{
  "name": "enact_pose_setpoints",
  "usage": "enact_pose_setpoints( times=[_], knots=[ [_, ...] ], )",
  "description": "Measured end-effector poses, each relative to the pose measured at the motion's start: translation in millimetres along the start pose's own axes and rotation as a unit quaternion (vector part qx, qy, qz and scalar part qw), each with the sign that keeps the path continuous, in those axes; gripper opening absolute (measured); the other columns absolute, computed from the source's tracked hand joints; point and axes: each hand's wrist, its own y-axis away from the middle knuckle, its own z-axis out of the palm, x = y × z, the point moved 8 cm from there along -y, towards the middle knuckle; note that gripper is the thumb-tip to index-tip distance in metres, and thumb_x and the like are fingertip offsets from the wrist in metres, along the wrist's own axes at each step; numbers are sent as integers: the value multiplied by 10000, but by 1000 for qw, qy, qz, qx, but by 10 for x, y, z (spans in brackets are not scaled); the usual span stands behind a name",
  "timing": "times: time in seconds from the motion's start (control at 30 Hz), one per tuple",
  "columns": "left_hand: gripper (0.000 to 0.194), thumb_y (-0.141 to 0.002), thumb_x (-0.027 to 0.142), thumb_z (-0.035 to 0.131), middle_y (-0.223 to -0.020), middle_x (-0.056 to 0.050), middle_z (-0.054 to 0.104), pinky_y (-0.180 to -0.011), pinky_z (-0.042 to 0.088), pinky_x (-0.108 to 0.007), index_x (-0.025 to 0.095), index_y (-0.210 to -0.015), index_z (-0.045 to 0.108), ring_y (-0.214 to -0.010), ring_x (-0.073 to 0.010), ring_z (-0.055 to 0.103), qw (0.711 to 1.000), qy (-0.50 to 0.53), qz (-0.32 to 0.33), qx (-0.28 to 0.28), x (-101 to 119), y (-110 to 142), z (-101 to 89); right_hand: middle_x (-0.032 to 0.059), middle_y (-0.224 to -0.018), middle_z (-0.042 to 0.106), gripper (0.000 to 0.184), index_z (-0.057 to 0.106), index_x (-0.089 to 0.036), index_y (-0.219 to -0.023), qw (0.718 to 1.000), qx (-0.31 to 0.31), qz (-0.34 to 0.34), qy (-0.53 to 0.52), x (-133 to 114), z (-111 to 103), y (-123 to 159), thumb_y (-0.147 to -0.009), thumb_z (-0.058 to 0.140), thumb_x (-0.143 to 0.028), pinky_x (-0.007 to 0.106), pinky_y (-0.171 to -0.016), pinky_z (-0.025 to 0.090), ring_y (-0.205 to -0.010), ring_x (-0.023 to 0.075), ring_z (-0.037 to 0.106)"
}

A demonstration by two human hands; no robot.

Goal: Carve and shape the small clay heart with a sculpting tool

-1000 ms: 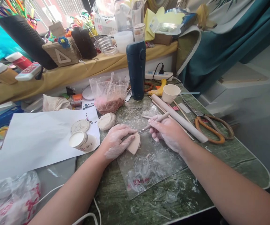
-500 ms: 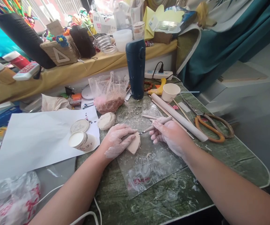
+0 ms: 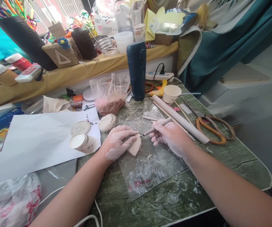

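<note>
Surface (image 3: 232, 167), green and powder-streaked, bearing a transparent sheet (image 3: 166, 165); left hand (image 3: 119, 142), fingers extended; right hand (image 3: 167, 135), fingers narrowed in a grip; pale slab (image 3: 135, 147), on the sheet, partly beneath the left fingers; slim tool (image 3: 149, 130), held in the right fingers, its tip at the slab's edge

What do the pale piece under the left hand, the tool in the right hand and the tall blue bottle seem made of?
Pale piece: probably clay, matt, from its chalky, powdery look.
Tool: tip probably metal, given its glint; dull, dusty handle, wood or plastic.
Blue bottle: coated metal or plastic, open either way; smooth, with a soft sheen.
</note>
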Motion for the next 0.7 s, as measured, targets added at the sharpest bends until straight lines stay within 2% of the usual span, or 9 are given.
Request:
enact_pose_setpoints(
  times=[0.7],
  knots=[
    [229,-1013,310,588,-1001,-64,757,-897,567,-375,230,-1137,763,-926,-198,700,1000,1,10,7,22,-1,-6,61,-626,696,220,682,-152,-772,1000,8,12,9,-6,11,14,-922,708,-310,251,-444,572,-502,148,643]
  ],
)
